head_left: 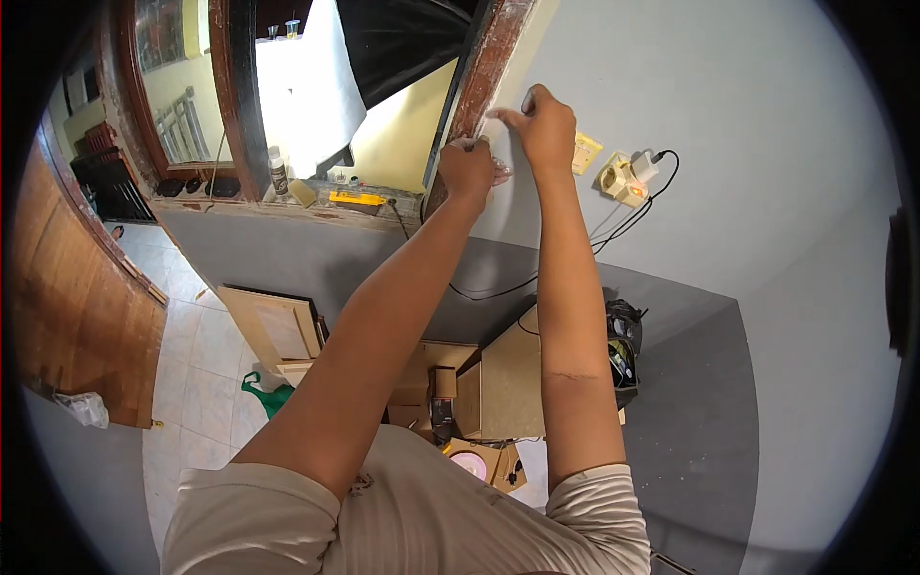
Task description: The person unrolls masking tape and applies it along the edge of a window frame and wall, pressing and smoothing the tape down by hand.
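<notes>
Both arms reach up to the wooden window frame (494, 62) where it meets the pale grey wall (690, 86). At the frame's lower part, my left hand (467, 168) has its fingers curled together; a small, pale, blurred patch shows beside them, and what they hold is too small to tell. My right hand (548, 129) is a little higher and to the right, close to the wall. Its thumb points left, apart from the bent fingers, with nothing visible between them. A yellow wall plate (586, 151) is just right of that hand.
Right of the hands, a socket adapter (623, 180) holds a white charger (645, 167) with black cables. On the sill are a yellow tool (357, 198), a sponge-like block (302, 194) and a bottle (278, 171). Below stand a cardboard box (508, 383) and a black bag (623, 331).
</notes>
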The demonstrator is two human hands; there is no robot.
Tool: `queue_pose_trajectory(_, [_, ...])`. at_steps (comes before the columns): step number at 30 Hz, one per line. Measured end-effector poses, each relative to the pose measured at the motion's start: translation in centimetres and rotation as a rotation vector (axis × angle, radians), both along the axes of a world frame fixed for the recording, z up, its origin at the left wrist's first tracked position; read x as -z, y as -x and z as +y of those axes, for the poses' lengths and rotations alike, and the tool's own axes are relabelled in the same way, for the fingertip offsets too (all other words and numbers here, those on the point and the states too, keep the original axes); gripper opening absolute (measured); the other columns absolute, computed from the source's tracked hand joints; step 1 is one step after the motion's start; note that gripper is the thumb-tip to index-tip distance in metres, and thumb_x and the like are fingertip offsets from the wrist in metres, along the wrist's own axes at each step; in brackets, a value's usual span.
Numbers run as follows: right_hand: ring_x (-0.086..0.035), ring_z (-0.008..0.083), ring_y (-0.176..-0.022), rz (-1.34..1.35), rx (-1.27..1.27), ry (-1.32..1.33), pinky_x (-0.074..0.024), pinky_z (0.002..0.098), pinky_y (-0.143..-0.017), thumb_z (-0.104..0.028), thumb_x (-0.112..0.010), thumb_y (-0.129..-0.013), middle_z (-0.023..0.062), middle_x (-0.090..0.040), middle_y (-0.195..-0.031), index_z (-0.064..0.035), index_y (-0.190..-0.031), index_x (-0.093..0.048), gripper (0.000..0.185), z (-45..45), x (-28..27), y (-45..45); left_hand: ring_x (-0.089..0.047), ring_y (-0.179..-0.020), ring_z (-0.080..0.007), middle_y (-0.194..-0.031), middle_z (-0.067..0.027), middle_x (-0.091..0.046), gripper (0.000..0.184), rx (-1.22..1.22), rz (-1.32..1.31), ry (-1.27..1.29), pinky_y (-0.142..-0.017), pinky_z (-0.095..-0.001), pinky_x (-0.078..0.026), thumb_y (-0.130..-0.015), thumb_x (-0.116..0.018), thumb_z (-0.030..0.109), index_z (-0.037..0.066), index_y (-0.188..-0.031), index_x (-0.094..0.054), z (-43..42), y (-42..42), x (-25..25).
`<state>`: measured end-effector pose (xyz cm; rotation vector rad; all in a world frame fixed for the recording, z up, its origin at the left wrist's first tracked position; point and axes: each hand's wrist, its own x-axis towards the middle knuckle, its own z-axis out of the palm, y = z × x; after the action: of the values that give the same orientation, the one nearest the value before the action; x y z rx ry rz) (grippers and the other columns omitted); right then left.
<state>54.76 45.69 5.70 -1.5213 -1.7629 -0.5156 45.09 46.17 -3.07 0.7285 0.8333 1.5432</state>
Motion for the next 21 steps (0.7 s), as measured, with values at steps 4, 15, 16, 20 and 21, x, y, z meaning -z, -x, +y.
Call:
queue_pose_trajectory(4, [-0.069,0.0426,-0.074,0.108,-0.027,0.025,-0.0536,0.0494,-0.067,-0.036,-0.098,-0.069,0.0194,-0.069,-0.076,-0.0001,-0.086,-0.056,0.057,0.3,0.2,0.0,-0.074,-0.059,-0.0272,-0.074,-0.0184,-0.069,0.024,0.014,0.008,0.008,-0.050,-0.0373,-0.062,-0.103,-0.064,0.014,-0.010,-0.103,-0.063,0.1,-0.1,0.0])
queue_pose_trajectory(15, [-0.071,0.0460,-0.092,0.013,0.055,0.035,-0.0570,0.0531,-0.076,-0.024,-0.097,-0.070,0.0213,-0.071,-0.098,-0.0016,-0.101,-0.055,0.057,-0.3,1.1,1.3,-0.071,-0.061,-0.0210,-0.079,-0.0157,-0.070,0.028,0.054,-0.005,-0.088,-0.054,-0.0357,-0.063,-0.103,-0.067,0.016,-0.009,-0.112,-0.061,-1.5,0.9,1.3])
queue_pose_trajectory(16, [-0.071,0.0465,-0.093,0.030,0.063,0.042,-0.0569,0.0536,-0.077,-0.024,-0.097,-0.070,0.0214,-0.071,-0.099,-0.0015,-0.101,-0.055,0.057,-0.3,1.1,1.4,-0.071,-0.061,-0.0210,-0.079,-0.0157,-0.070,0.028,0.056,-0.002,-0.089,-0.054,-0.0357,-0.063,-0.103,-0.067,0.016,-0.009,-0.112,-0.061,-1.7,1.1,2.4])
queue_pose_trajectory(20, [-0.070,0.0475,-0.096,0.053,0.089,0.061,-0.0565,0.0551,-0.079,-0.025,-0.097,-0.070,0.0218,-0.071,-0.101,-0.0013,-0.102,-0.054,0.058,-0.4,1.2,1.7,-0.071,-0.062,-0.0187,-0.084,-0.0181,-0.072,0.038,0.022,0.084,-0.423,-0.052,-0.0335,-0.063,-0.097,-0.073,0.010,-0.009,-0.123,-0.053,-1.4,2.6,5.2])
queue_pose_trajectory(21, [-0.070,0.0475,-0.096,0.052,0.091,0.070,-0.0565,0.0551,-0.079,-0.025,-0.097,-0.070,0.0218,-0.071,-0.101,-0.0013,-0.102,-0.054,0.058,-0.4,1.4,1.7,-0.071,-0.062,-0.0179,-0.087,-0.0177,-0.072,0.039,0.054,0.143,-0.422,-0.053,-0.0327,-0.063,-0.097,-0.074,0.009,-0.009,-0.124,-0.051,-1.6,3.0,5.3])
